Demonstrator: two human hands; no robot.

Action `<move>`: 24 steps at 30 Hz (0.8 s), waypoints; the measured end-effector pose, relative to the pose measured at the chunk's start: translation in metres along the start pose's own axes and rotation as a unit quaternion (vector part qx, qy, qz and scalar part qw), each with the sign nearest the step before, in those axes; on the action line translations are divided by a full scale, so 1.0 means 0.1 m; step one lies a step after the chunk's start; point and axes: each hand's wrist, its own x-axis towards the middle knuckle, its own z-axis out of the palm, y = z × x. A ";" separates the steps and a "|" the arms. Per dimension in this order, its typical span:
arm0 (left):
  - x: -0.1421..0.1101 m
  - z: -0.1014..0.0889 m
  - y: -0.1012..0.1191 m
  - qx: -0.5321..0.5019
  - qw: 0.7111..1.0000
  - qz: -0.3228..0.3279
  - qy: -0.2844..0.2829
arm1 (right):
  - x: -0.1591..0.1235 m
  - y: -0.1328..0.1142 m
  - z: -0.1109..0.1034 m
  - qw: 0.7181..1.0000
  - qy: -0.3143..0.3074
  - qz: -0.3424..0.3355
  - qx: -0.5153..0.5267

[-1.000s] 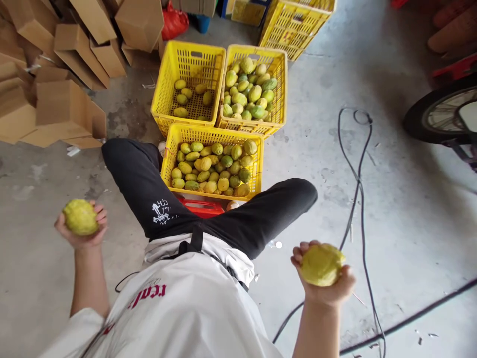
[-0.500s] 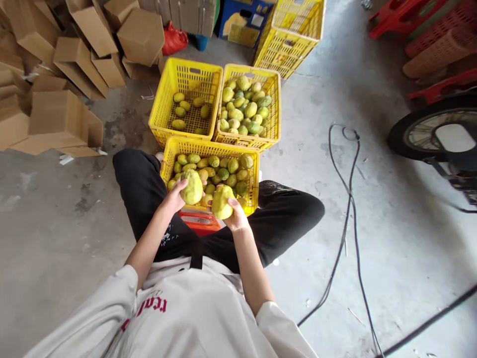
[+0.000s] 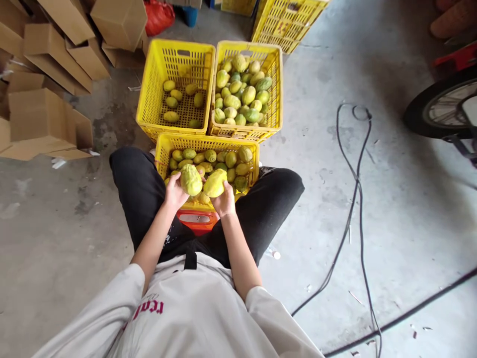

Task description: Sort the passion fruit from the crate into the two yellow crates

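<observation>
Left hand: got the left hand (image 3: 176, 193) wrapped around a lumpy yellow-green fruit (image 3: 191, 180), thumb on its left side, fingers partly hidden behind it.
Right hand: same deal, the right hand (image 3: 224, 200) is gripping a yellower fruit (image 3: 215, 183), thumb up along its right side.
Where the two fruits are: held up side by side over the near crate (image 3: 208, 139), really close together — can't tell if they actually touch.
Near crate: yellow plastic, sits between the knees, loaded with green and yellow fruits (image 3: 231, 159). Hands block part of the view in there.
Far left crate: the far left crate (image 3: 149, 99) is also yellow, just a handful of fruits spread over its bottom.
Far right crate: right beside that one, the far right crate (image 3: 276, 94) has a big heap, some pale yellow, some properly green.
Red plastic: a red plastic item (image 3: 197, 229) with a slot pokes out at the near side of the near crate, between the legs.
Clothes: black trousers (image 3: 276, 199), light shirt (image 3: 194, 308) with dark red lettering.
Left side: a bunch of cardboard boxes (image 3: 44, 117), with a red bag (image 3: 158, 18) at the far end.
Right side: black cable (image 3: 358, 184) looped on the concrete floor (image 3: 316, 219), and a wheel (image 3: 428, 112) further right — cut off by the edge.
</observation>
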 end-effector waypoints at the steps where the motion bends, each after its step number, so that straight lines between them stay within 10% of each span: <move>1: 0.00 0.01 -0.01 -0.008 1.000 -0.011 0.009 | 0.01 0.02 0.01 1.000 0.001 0.008 0.012; 24: 0.07 -0.09 -0.14 -0.072 0.990 -0.086 0.088 | -0.03 0.06 -0.22 0.984 -0.044 0.146 0.091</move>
